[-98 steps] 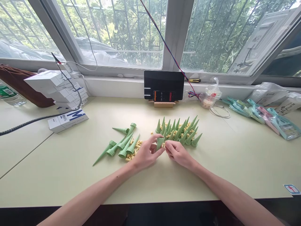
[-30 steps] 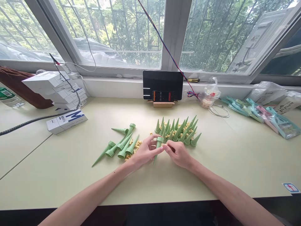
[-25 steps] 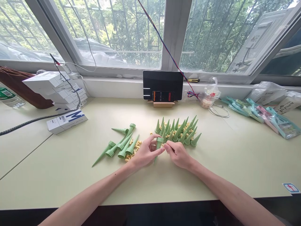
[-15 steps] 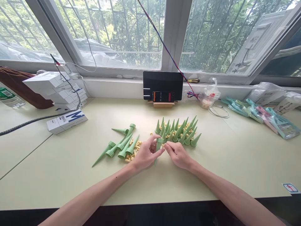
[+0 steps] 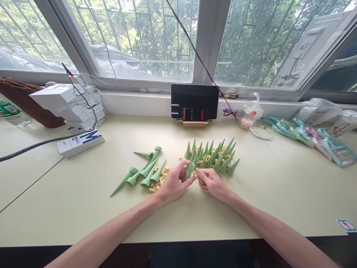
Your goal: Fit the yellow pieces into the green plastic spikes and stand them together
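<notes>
left hand [image 5: 173, 183] gripping green spike [image 5: 190, 169], right hand [image 5: 211, 181] pinching, seemingly, a small yellow piece [image 5: 195, 173]

Left hand [image 5: 174, 182] is tipping the green cone spike [image 5: 190, 169] more upright. Its tip, poking out below the thumb toward the tabletop's near edge half a second ago, is now almost hidden behind the hand. Right hand [image 5: 212, 182] is edging in on the spike's collar, fingertips [image 5: 198, 172] pinching a small yellow piece [image 5: 194, 173] right against it.
</notes>
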Tool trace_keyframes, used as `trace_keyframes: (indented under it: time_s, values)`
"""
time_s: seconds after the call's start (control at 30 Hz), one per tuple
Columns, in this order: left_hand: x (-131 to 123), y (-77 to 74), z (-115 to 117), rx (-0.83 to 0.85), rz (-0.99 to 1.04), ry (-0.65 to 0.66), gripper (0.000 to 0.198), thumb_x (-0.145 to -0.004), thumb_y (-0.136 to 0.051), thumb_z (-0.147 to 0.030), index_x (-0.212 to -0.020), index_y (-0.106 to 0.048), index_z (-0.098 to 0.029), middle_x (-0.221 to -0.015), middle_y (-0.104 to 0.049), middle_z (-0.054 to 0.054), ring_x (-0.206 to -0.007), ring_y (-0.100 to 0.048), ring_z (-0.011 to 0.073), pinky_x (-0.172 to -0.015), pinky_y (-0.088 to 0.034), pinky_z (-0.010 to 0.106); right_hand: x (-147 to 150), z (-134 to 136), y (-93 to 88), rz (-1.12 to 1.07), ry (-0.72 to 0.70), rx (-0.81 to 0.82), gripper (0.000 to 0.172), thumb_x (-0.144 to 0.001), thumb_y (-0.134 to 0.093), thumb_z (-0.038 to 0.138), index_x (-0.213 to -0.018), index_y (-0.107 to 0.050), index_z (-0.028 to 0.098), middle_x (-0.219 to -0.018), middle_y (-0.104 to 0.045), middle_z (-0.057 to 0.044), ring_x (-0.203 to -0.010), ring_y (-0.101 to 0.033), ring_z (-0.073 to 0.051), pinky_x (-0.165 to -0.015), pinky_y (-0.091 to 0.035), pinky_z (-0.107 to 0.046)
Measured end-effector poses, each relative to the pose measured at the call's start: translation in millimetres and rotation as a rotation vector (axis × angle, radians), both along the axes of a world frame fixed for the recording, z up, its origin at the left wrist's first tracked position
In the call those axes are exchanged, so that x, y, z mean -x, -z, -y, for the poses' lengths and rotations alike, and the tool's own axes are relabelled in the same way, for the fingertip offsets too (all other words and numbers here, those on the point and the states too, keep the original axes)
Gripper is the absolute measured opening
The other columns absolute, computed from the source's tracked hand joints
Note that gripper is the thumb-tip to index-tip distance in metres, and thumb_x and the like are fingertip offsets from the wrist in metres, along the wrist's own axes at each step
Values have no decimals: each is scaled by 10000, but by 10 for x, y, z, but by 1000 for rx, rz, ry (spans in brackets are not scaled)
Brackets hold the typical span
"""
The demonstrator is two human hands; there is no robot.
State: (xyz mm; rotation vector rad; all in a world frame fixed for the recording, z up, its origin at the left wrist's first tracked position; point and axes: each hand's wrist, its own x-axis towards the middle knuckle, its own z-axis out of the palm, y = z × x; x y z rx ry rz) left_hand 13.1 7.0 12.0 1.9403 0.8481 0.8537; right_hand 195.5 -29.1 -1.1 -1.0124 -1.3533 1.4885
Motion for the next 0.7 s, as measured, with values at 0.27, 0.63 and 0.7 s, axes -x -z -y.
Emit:
trace_keyframes:
  time_s: [0.27, 0.63, 0.7]
  values:
    - [-3, 37, 9, -117, -16, -32, 324, -882, -631, -260, -1176, -511, -193, -613, -376, -102, -516, -355, 76, -501, -311, 198, -1, 23, -119, -122, -50, 167, 546, -939, -551, 594, -622, -324, 212, -526, -212, 97, -447, -146, -56, -405, -85, -215]
    - [-2, 35, 0, -209, -45, -40, 297, -884, -637, -249, -1153, -526, -191, -593, -403, -105, -500, -369, 70, -522, -328, 201, -43, -6, -126, -225, -132, 269, 519, -956, -553, 554, -633, -334, 212, -472, -214, 111, -392, -165, -48, -364, -66, -194]
    - [-1, 36, 3, -214, -48, -41, 295, -885, -633, -254, -1153, -525, -193, -591, -402, -105, -500, -373, 72, -528, -334, 202, -39, -6, -124, -230, -137, 272, 518, -955, -555, 552, -631, -337, 211, -468, -213, 112, -388, -164, -47, -362, -66, -194]
